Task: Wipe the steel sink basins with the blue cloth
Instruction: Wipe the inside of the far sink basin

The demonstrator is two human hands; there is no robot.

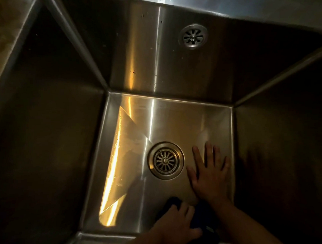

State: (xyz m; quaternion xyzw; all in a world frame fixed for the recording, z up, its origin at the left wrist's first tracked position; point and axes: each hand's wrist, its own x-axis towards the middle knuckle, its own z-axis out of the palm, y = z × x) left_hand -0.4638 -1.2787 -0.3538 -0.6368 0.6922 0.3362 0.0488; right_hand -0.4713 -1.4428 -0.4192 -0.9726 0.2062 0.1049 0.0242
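Observation:
I look straight down into a deep steel sink basin with a round drain strainer in the middle of its floor. A dark blue cloth lies bunched on the floor at the near edge, partly in shadow. My left hand lies on top of the cloth with its fingers curled over it. Right of the drain, my right hand is pressed flat on the bare steel floor, fingers spread, not touching the cloth.
A round overflow grille sits high on the back wall, which carries a few dark specks. The tall side walls are in deep shadow. Warm light reflects off the floor left of the drain. A counter edge shows at the top left.

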